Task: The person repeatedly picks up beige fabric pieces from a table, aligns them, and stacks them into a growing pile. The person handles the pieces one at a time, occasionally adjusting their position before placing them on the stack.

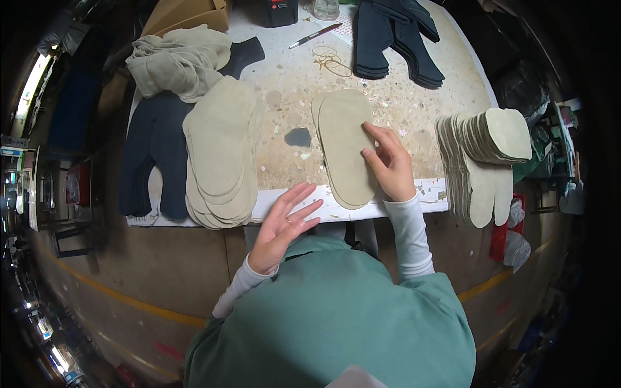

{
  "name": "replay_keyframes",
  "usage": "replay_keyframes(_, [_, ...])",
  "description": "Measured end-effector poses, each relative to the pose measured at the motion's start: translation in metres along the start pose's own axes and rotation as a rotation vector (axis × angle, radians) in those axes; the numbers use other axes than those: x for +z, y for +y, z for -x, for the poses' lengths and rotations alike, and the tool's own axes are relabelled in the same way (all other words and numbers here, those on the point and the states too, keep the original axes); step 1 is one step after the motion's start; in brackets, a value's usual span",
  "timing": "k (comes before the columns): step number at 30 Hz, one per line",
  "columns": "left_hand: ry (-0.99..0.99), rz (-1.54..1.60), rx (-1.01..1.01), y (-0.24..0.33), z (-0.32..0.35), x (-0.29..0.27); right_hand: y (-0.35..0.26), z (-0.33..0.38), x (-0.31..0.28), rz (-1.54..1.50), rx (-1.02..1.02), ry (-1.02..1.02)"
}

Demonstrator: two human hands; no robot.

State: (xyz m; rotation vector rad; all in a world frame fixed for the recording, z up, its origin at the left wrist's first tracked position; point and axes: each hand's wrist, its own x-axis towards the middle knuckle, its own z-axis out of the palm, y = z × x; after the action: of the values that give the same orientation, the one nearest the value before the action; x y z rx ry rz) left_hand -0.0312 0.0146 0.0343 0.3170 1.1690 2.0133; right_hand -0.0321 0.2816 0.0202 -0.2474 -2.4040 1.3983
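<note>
Two or so beige sole-shaped pieces [346, 142] lie overlapping on the worktable in front of me, slightly out of line. My right hand [391, 161] rests at their right edge; its thumb and forefinger touch the top piece and are apart, with nothing gripped. Above the table's near edge hovers my left hand [283, 226], fingers spread and holding nothing. To its upper left is a loose pile of larger beige sole-shaped pieces [220, 142]. A small dark grey scrap [298, 137] lies between that pile and the pieces by my right hand.
Dark navy cut pieces [155, 155] lie at left, below crumpled beige material [178, 61]. More stacked navy pieces [396, 39] sit at the far right. Neat beige stacks [479, 149] line the right edge. A pen [315, 35], rubber bands [330, 61] and cardboard box [187, 16] are farther back.
</note>
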Motion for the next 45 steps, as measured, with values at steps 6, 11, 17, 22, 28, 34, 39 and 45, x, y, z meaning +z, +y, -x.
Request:
replay_keyframes(6, [-0.053, -0.007, -0.059, -0.008, -0.009, 0.008, 0.005, 0.011, 0.0, -0.153, 0.078, -0.013])
replay_keyframes(11, [-0.044, -0.016, -0.091, -0.006, -0.009, 0.01, -0.007, 0.016, 0.002, -0.01, 0.055, 0.007])
replay_keyframes(17, [0.033, -0.264, 0.146, 0.019, 0.005, 0.004, -0.015, 0.023, -0.001, -0.201, 0.05, 0.117])
replay_keyframes(22, [0.54, -0.929, 0.567, 0.064, 0.026, -0.025, -0.009, 0.018, 0.002, -0.571, 0.245, 0.136])
replay_keyframes(28, [0.532, -1.7, 0.578, 0.084, 0.022, -0.046, -0.008, 0.017, 0.004, 0.012, -0.007, -0.017])
replay_keyframes(34, [0.541, -1.699, 0.614, 0.082, 0.016, -0.05, -0.007, 0.016, -0.003, -0.25, 0.17, 0.009])
replay_keyframes(39, [0.546, -1.685, 0.655, 0.087, 0.013, -0.05, -0.013, 0.021, -0.006, -0.528, 0.208, 0.066])
replay_keyframes(45, [0.58, -1.682, 0.641, 0.085, 0.01, -0.047, -0.016, 0.023, 0.003, -0.367, 0.153, 0.09])
